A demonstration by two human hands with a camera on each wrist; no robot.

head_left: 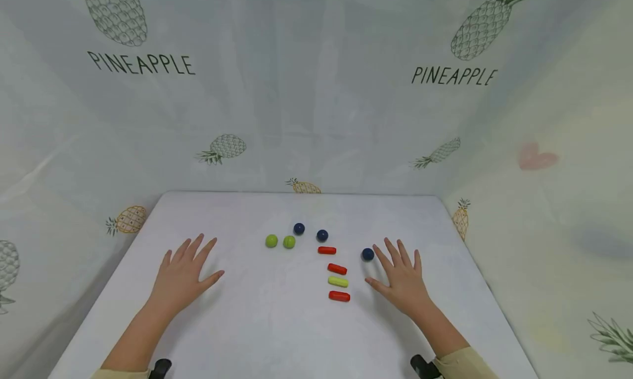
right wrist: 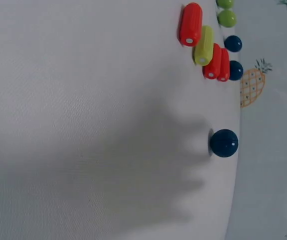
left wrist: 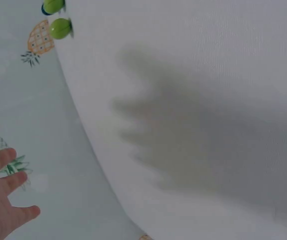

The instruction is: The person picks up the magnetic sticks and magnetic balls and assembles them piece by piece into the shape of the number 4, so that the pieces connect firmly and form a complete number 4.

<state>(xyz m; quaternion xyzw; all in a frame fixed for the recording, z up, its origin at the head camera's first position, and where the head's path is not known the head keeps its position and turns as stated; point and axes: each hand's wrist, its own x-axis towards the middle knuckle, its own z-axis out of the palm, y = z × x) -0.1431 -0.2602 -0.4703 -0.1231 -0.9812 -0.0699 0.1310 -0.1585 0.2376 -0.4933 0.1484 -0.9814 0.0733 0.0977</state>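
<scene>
Both hands hover over the white table with fingers spread, holding nothing. The left hand (head_left: pixel 180 274) is at the left, its shadow on the tabletop in the left wrist view. My right hand (head_left: pixel 404 280) is at the right, its index fingertip beside a dark blue ball (head_left: pixel 367 254); whether they touch is unclear. Two more dark blue balls (head_left: pixel 299 229) sit near two green balls (head_left: pixel 289 241) toward the back middle. Three red ridged cylinders (head_left: pixel 339 296) and one yellow-green cylinder (head_left: pixel 338 281) lie in a rough column left of the right hand.
The white table (head_left: pixel 257 329) has rounded far corners. A pale curtain (head_left: pixel 306 93) printed with pineapples hangs behind it and along both sides. Dark wrist straps (head_left: pixel 424 366) show at the sleeve cuffs.
</scene>
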